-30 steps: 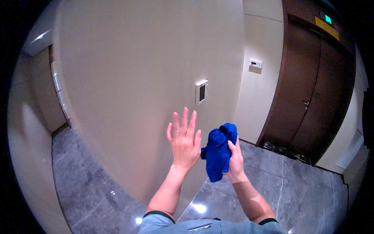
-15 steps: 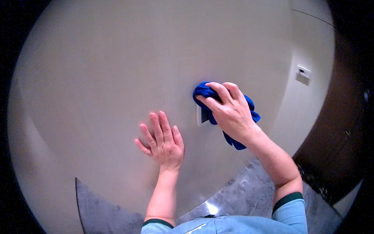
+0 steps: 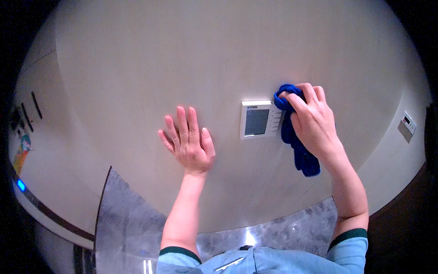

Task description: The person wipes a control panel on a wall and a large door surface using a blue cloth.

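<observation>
Pale wall bears a white control panel; blue cloth adjoins panel's right edge; left hand rests flat.

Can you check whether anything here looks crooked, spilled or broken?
Nothing stands out. The white wall panel shows no visible crack, the right hand holds a bunched blue cloth beside it, and the floor shows glare but no obvious spill.

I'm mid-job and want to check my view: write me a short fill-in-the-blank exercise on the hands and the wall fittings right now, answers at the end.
1. The right hand holds a cloth whose colour is ____.
2. The left hand holds ____.
3. In the picture, the white panel lies ____ the two hands.
4. The smaller white unit appears to the ____ of that panel.

Missing words: blue; nothing; between; right.
</observation>
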{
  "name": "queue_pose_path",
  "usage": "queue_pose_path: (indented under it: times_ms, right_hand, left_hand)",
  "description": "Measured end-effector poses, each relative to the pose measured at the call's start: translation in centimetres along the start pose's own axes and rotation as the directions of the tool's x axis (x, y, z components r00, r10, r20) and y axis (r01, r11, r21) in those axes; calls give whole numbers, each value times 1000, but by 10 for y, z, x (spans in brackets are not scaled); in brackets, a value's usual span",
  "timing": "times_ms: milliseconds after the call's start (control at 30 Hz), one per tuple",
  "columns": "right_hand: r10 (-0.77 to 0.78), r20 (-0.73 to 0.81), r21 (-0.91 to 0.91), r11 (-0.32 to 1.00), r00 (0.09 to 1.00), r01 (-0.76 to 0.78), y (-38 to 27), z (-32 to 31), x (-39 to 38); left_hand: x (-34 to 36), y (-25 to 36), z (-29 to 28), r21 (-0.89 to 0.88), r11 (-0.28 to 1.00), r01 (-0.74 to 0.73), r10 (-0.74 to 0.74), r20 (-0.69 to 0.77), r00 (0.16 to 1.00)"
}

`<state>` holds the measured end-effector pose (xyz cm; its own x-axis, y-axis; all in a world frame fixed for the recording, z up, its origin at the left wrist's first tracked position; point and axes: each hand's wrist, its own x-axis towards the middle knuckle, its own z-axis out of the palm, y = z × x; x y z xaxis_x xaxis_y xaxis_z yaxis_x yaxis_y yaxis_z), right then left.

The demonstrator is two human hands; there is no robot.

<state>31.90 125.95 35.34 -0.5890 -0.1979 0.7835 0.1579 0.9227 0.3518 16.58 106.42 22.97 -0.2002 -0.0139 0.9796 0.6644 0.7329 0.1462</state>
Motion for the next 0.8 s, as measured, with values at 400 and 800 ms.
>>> queue_pose_path:
  times_ms: [400, 800]
  right_hand:
    - [233, 128, 489, 831, 964, -266, -59, 61, -152]
    - [171, -112, 632, 772, 979, -62, -107, -21, -76]
  left_hand:
    - [-34, -1, -26, 36, 999, -38, 39, -21, 999]
    - [-36, -4, -32, 9, 999, -37, 37, 5, 999]
